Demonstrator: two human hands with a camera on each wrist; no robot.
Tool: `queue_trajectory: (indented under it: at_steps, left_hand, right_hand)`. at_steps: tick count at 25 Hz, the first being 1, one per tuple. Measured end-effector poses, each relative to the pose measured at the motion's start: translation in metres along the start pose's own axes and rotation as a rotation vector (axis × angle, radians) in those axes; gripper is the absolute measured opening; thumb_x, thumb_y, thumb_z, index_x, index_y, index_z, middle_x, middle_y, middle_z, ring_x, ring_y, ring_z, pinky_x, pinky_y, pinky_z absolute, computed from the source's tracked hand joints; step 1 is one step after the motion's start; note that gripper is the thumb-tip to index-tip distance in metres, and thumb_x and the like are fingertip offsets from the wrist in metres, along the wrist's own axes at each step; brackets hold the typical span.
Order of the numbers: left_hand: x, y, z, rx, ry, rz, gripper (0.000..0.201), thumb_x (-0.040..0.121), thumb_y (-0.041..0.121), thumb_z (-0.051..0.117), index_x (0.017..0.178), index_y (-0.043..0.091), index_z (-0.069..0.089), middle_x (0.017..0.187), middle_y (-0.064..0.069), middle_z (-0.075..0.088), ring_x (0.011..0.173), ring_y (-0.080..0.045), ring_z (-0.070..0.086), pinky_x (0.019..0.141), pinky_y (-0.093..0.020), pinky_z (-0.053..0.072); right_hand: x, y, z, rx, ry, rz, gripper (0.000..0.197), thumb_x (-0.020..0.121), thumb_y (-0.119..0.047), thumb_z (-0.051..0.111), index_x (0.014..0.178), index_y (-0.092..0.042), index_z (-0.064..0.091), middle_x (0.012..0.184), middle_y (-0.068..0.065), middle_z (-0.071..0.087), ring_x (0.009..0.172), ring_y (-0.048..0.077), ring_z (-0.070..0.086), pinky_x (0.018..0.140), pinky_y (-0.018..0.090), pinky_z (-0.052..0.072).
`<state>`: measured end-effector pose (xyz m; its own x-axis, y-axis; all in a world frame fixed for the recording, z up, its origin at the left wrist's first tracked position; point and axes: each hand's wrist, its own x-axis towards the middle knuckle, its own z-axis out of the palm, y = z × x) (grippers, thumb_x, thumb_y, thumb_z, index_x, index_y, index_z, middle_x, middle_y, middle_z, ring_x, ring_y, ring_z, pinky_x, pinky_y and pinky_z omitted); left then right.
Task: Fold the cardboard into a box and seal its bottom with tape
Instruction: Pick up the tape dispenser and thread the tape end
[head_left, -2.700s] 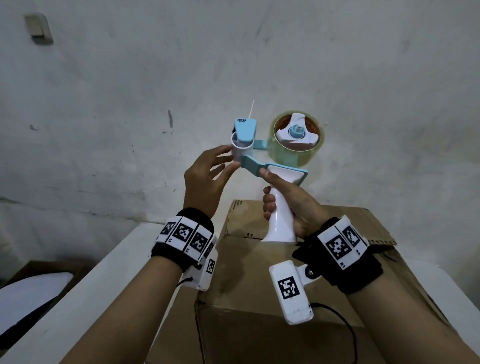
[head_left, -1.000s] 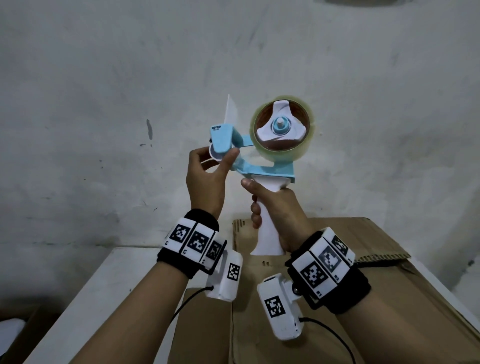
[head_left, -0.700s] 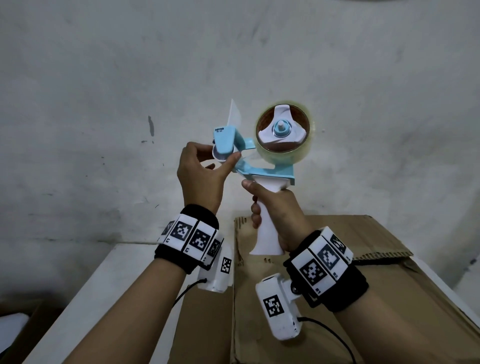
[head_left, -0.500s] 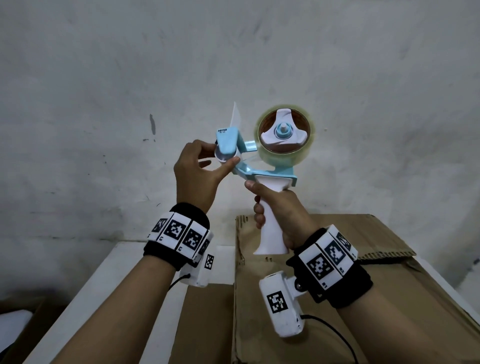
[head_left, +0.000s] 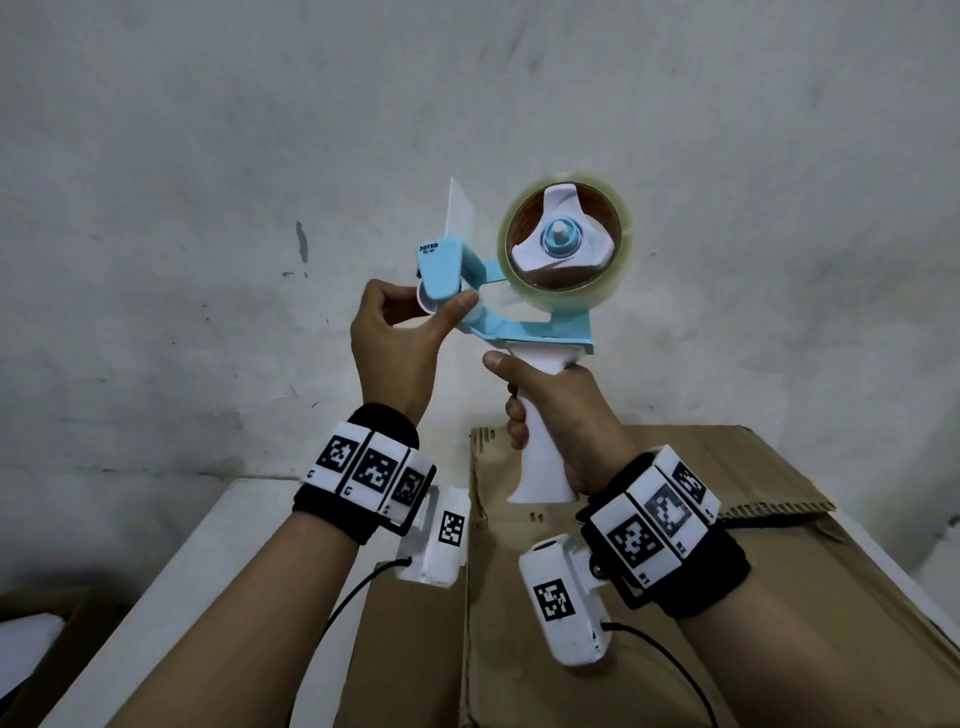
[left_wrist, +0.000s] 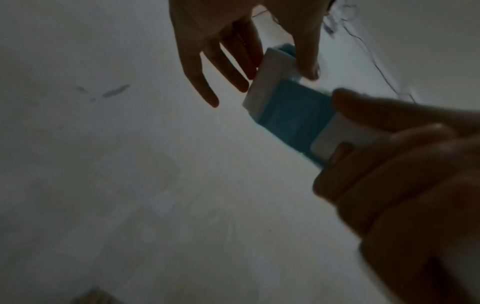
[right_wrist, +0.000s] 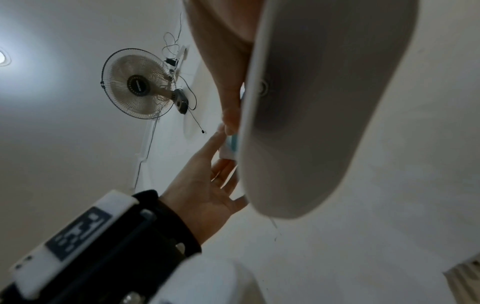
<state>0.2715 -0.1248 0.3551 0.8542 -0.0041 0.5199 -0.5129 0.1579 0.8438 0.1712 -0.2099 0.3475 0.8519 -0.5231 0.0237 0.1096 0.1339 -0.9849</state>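
Behind everything stands a rough, stained white wall (head_left: 260, 156), with a white table (head_left: 218, 561) below it.

On that table lies the box (head_left: 675, 571), brown corrugated cardboard, its flaps folded flat on top, below and just behind the dispenser. No tape shows on its seam, so the folding looks done and the sealing not yet begun; I judge the tape end is being readied first.

Above the box, the dispenser (head_left: 519, 332) is held up: smooth plastic, pale blue frame, white handle, a thin clear flap standing up at its front. Its roll (head_left: 566, 244) is glossy clear tape on a brown core with a white three-armed hub.

Right hand (head_left: 561, 410) has its fingers wrapped round the handle, below the roll. Left hand (head_left: 395, 348) pinches the white roller at the dispenser's front between thumb and curled forefinger; the wrist view shows the other fingers straighter.

Off the dispenser's side, a wall fan (right_wrist: 140, 84) shows in the right wrist view.
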Motion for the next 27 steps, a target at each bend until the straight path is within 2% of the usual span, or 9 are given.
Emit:
queue_trajectory:
  at_steps: [1, 3, 5, 8, 11, 15, 19, 22, 27]
  left_hand:
    - [0.000, -0.001, -0.001, -0.031, -0.017, -0.016, 0.029, 0.069, 0.027, 0.078, 0.082, 0.022, 0.052, 0.087, 0.011, 0.060, 0.086, -0.007, 0.059, 0.081, -0.023, 0.053]
    - [-0.001, -0.002, -0.004, -0.033, -0.065, 0.009, 0.028, 0.069, 0.022, 0.078, 0.079, 0.026, 0.052, 0.084, 0.016, 0.058, 0.083, 0.002, 0.057, 0.076, -0.013, 0.050]
    - [0.001, -0.003, -0.007, 0.007, -0.115, 0.054, 0.026, 0.071, 0.019, 0.076, 0.084, 0.019, 0.054, 0.083, 0.018, 0.057, 0.081, 0.004, 0.056, 0.066, -0.002, 0.046]
    - [-0.001, -0.008, -0.006, 0.010, -0.112, 0.041, 0.038, 0.072, 0.019, 0.075, 0.097, 0.017, 0.047, 0.086, 0.019, 0.053, 0.083, 0.005, 0.054, 0.067, 0.001, 0.044]
    - [-0.002, -0.009, -0.001, 0.017, -0.126, -0.032, 0.050, 0.073, 0.028, 0.074, 0.104, 0.020, 0.036, 0.092, 0.013, 0.049, 0.084, 0.002, 0.052, 0.071, -0.005, 0.045]
    - [0.001, -0.005, 0.001, 0.081, -0.088, -0.084, 0.043, 0.071, 0.037, 0.074, 0.100, 0.018, 0.048, 0.096, 0.007, 0.054, 0.083, -0.007, 0.056, 0.077, -0.020, 0.051]
    - [0.003, -0.007, -0.006, 0.030, -0.126, 0.002, 0.030, 0.071, 0.023, 0.077, 0.093, 0.015, 0.058, 0.084, 0.014, 0.061, 0.074, 0.007, 0.060, 0.069, -0.007, 0.050]
    - [0.001, -0.009, -0.006, -0.009, -0.141, 0.010, 0.028, 0.072, 0.018, 0.076, 0.094, 0.018, 0.059, 0.084, 0.019, 0.061, 0.071, 0.018, 0.059, 0.067, -0.002, 0.049]
    - [-0.007, -0.012, -0.001, -0.109, -0.091, 0.031, 0.034, 0.073, 0.011, 0.075, 0.101, 0.014, 0.056, 0.086, 0.016, 0.063, 0.074, 0.013, 0.064, 0.067, -0.004, 0.049]
  right_hand:
    - [0.000, 0.000, 0.000, 0.007, -0.002, 0.011, 0.015, 0.083, -0.024, 0.067, 0.079, -0.015, 0.056, 0.052, 0.002, 0.042, 0.035, 0.009, 0.039, 0.039, 0.017, 0.036]
    - [0.001, 0.001, -0.002, 0.024, -0.016, 0.027, 0.014, 0.083, -0.023, 0.067, 0.083, -0.014, 0.056, 0.057, 0.002, 0.041, 0.037, 0.008, 0.040, 0.040, 0.017, 0.036]
    - [0.002, 0.003, -0.003, 0.039, -0.032, 0.046, 0.015, 0.083, -0.022, 0.067, 0.085, -0.013, 0.056, 0.057, 0.002, 0.041, 0.036, 0.008, 0.041, 0.040, 0.017, 0.036]
    - [0.003, 0.008, -0.002, 0.030, -0.014, 0.054, 0.017, 0.083, -0.024, 0.067, 0.088, -0.012, 0.057, 0.053, 0.002, 0.043, 0.037, 0.009, 0.041, 0.040, 0.018, 0.038]
    - [0.004, 0.011, 0.001, 0.001, 0.026, 0.020, 0.019, 0.083, -0.025, 0.066, 0.094, -0.011, 0.058, 0.055, 0.002, 0.044, 0.041, 0.010, 0.042, 0.041, 0.019, 0.039]
    - [0.004, 0.009, 0.001, -0.062, 0.049, -0.042, 0.014, 0.083, -0.023, 0.067, 0.082, -0.013, 0.057, 0.052, 0.002, 0.045, 0.038, 0.011, 0.042, 0.040, 0.019, 0.038]
    - [0.003, 0.007, -0.002, 0.002, 0.027, -0.008, 0.013, 0.083, -0.021, 0.067, 0.079, -0.013, 0.057, 0.050, 0.001, 0.043, 0.036, 0.010, 0.040, 0.039, 0.018, 0.037]
    - [0.004, 0.009, -0.001, 0.020, 0.019, 0.032, 0.015, 0.083, -0.023, 0.066, 0.078, -0.012, 0.057, 0.049, 0.001, 0.044, 0.037, 0.010, 0.041, 0.041, 0.019, 0.037]
    - [0.005, 0.009, 0.002, 0.123, 0.054, 0.031, 0.014, 0.083, -0.021, 0.066, 0.079, -0.013, 0.056, 0.047, 0.000, 0.045, 0.037, 0.010, 0.042, 0.041, 0.017, 0.037]
